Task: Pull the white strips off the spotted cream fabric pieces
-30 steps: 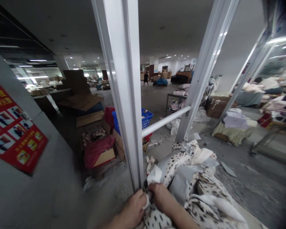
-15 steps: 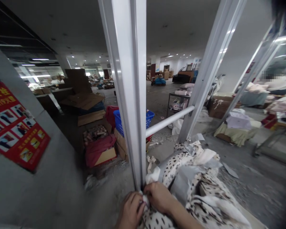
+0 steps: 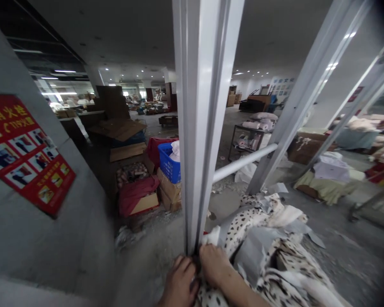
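Observation:
My left hand (image 3: pixel 180 279) is at the bottom of the view with its fingers curled on the edge of a white fabric with black spots (image 3: pixel 245 221). Close beside it, my right hand (image 3: pixel 213 262) is closed on the same fabric, knuckles up. Both hands are at the foot of a pale metal post (image 3: pixel 200 128), and the fingertips are partly hidden. To the right, the fabric lies in a crumpled heap together with grey backing pieces (image 3: pixel 252 247).
A grey wall with a red poster (image 3: pixel 28 153) stands on the left. Beyond the post are a blue basket (image 3: pixel 169 164), an open carton with dark red cloth (image 3: pixel 139 194) and a shelf cart (image 3: pixel 248 138). A white crossbar (image 3: pixel 246 162) joins the post to another upright.
The view has turned left, so the post and surroundings appear farther right. Both hands stay close together on the fabric; the white bit between them is now less visible.

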A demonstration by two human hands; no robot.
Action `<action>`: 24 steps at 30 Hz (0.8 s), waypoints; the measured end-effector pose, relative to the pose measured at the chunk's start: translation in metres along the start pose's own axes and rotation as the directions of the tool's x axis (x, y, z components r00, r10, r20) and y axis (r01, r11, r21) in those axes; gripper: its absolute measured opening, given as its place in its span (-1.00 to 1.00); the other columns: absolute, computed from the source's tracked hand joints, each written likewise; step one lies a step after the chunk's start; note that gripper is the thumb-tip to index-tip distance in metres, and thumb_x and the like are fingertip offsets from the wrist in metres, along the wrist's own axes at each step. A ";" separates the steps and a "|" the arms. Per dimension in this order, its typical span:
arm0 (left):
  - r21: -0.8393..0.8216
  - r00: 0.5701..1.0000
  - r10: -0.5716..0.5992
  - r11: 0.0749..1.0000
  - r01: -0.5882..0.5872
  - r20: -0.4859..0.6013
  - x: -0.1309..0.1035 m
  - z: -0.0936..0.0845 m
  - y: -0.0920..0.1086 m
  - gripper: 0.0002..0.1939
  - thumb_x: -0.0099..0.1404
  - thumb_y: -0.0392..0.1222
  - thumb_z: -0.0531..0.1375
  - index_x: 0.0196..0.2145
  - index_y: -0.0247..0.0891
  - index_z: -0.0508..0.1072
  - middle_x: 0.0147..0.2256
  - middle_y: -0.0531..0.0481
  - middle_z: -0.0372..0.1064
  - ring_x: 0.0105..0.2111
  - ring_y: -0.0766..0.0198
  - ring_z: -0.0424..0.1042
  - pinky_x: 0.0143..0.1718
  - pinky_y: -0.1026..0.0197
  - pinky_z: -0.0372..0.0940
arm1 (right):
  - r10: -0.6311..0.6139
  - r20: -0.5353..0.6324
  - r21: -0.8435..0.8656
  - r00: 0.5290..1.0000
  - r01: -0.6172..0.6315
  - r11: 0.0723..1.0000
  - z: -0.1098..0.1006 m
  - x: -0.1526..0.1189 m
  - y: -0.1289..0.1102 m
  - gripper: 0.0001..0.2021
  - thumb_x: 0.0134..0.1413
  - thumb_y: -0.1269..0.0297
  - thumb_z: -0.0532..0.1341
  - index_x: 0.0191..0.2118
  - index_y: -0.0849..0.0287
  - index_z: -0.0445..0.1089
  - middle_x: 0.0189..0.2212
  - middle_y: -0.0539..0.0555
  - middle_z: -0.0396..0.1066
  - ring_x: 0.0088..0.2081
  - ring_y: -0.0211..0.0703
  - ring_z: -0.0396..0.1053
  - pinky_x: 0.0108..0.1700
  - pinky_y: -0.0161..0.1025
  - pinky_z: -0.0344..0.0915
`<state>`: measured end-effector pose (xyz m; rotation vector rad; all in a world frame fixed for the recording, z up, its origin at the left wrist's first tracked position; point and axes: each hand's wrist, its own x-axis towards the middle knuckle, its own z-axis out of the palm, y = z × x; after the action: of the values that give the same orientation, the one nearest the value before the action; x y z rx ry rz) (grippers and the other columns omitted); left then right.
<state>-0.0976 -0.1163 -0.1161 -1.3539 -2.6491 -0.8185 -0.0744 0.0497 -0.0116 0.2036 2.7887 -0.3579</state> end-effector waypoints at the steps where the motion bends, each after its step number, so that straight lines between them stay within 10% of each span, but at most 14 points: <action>1: -0.003 1.000 0.001 1.000 -0.001 0.000 0.000 0.000 -0.001 -0.67 0.12 -0.45 0.23 -0.15 -0.21 0.45 -0.06 -0.10 0.46 -0.05 0.02 0.39 -0.03 0.02 0.39 | 0.005 0.014 0.001 1.000 -0.005 1.000 0.000 0.001 0.002 -0.72 0.16 0.51 0.23 0.00 0.38 0.49 -0.05 0.39 0.58 0.04 0.20 0.54 0.06 0.14 0.46; 8: -0.076 0.998 0.053 0.996 -0.057 -0.045 0.000 -0.009 0.001 -0.87 0.32 -0.30 0.17 -0.18 -0.22 0.47 -0.10 -0.13 0.45 -0.08 0.06 0.38 -0.03 0.05 0.39 | -0.056 0.107 0.161 0.993 0.038 0.986 0.008 0.015 0.020 -0.77 0.23 0.15 0.32 -0.13 0.21 0.49 -0.09 0.09 0.54 -0.10 -0.10 0.49 -0.03 -0.04 0.47; 15: -0.096 0.998 0.052 0.994 -0.055 -0.033 -0.004 -0.010 -0.001 -0.74 0.18 -0.32 0.18 -0.14 -0.21 0.49 -0.03 -0.15 0.42 -0.04 0.04 0.35 -0.02 0.05 0.35 | -0.051 0.087 0.412 0.995 0.011 0.911 0.004 0.003 0.029 -0.82 -0.15 0.56 0.25 -0.35 0.22 0.49 -0.48 -0.11 0.38 -0.36 -0.29 0.35 -0.37 -0.36 0.15; 24: -0.050 0.992 -0.004 0.999 0.010 0.123 -0.011 0.007 -0.017 -0.67 -0.03 -0.16 0.45 -0.25 -0.07 0.57 0.08 -0.02 0.30 0.04 0.00 0.27 0.00 0.07 0.24 | -0.028 0.010 0.433 1.000 0.021 0.901 0.001 -0.007 0.019 -0.73 -0.27 0.51 0.24 -0.33 0.22 0.56 -0.31 0.10 0.51 -0.19 -0.06 0.39 -0.16 -0.22 0.20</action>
<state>-0.1025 -0.1291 -0.1329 -1.4532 -2.7441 -0.8347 -0.0638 0.0674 -0.0145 0.2651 2.6586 -0.9828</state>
